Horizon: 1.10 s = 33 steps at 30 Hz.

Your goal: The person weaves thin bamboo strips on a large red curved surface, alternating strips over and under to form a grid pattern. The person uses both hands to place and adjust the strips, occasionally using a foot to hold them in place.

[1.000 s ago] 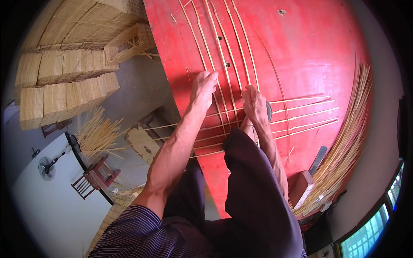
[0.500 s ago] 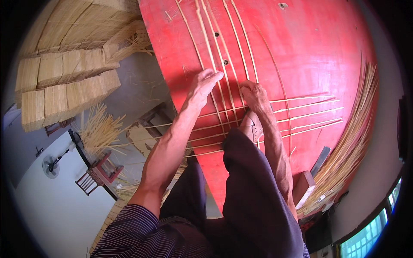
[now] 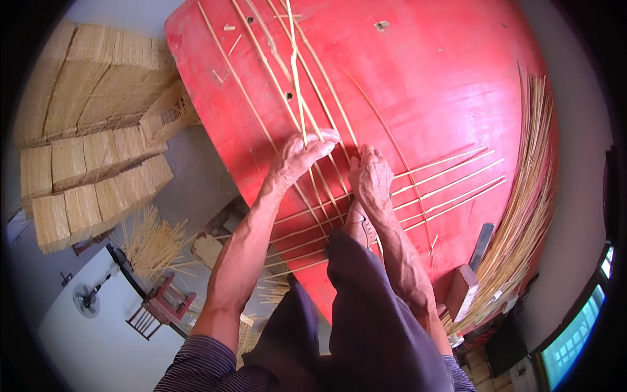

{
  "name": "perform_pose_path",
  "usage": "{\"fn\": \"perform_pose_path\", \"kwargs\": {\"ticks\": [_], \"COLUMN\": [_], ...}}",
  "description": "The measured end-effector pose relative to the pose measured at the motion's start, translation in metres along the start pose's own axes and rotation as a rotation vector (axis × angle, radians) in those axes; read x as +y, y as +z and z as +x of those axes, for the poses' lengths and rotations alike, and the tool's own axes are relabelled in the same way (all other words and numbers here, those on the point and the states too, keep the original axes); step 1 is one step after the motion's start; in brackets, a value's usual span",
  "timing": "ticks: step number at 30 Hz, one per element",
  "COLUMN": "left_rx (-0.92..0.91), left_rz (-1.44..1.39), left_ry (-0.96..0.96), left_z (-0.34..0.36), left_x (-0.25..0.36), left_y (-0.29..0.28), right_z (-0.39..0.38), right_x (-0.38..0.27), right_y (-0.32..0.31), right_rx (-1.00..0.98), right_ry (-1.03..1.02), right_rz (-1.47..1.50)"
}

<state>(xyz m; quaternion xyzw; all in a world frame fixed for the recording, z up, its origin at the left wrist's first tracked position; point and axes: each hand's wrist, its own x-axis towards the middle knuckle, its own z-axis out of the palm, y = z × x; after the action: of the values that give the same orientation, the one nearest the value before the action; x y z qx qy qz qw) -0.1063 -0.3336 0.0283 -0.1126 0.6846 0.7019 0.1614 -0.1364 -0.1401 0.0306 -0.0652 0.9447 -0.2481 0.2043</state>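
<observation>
Long pale bamboo strips lie across one another in an open grid on a red board. My left hand (image 3: 304, 155) is closed on a bamboo strip (image 3: 294, 72), which slants up over the other lengthwise strips. Beside it, my right hand (image 3: 372, 175) has its fingers curled down at another lengthwise strip (image 3: 326, 95), seemingly pinching it; the fingertips are partly hidden. Crosswise strips (image 3: 450, 189) run out to the right from beneath my right wrist. My shoe (image 3: 358, 225) rests on the crossing, covering part of it.
The red board (image 3: 444, 85) carries a thin brown strip (image 3: 385, 124) and small scraps. A long bundle of strips (image 3: 522, 202) lies along its right side, near a wooden block (image 3: 462, 291). Stacked bamboo bundles (image 3: 91, 157), loose strips (image 3: 153, 245) and a small chair (image 3: 160, 304) are at left.
A bamboo strip has come up off the board in my left hand. My right hand stays close by at the lengthwise strips. The whole view has shifted, with the board's far left corner now showing.
</observation>
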Motion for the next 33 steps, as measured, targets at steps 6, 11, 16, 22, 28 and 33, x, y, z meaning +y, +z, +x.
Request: {"fn": "perform_pose_path", "kwargs": {"ticks": [6, 11, 16, 22, 28, 33], "left_rx": [0.098, -0.041, -0.087, -0.054, -0.014, -0.031], "left_rz": [-0.563, -0.527, -0.309, -0.337, -0.531, -0.756], "left_ry": [-0.228, -0.126, 0.019, 0.101, 0.064, 0.019], "left_z": [0.017, 0.023, 0.024, 0.024, 0.028, 0.028], "left_x": [-0.008, -0.004, 0.037, 0.036, 0.029, 0.023], "left_y": [0.021, 0.023, 0.023, 0.018, 0.024, 0.01], "right_z": [0.016, 0.001, -0.061, -0.118, -0.101, -0.049], "right_x": [0.027, 0.033, 0.15, 0.214, 0.296, 0.31], "right_y": [0.01, 0.005, -0.027, -0.046, -0.072, -0.173], "right_rx": [-0.007, 0.126, 0.538, 0.184, 0.457, 0.508], "right_ry": [0.075, -0.081, -0.038, 0.148, -0.267, 0.498], "right_rz": [0.243, 0.268, -0.051, -0.318, -0.22, 0.373]}}
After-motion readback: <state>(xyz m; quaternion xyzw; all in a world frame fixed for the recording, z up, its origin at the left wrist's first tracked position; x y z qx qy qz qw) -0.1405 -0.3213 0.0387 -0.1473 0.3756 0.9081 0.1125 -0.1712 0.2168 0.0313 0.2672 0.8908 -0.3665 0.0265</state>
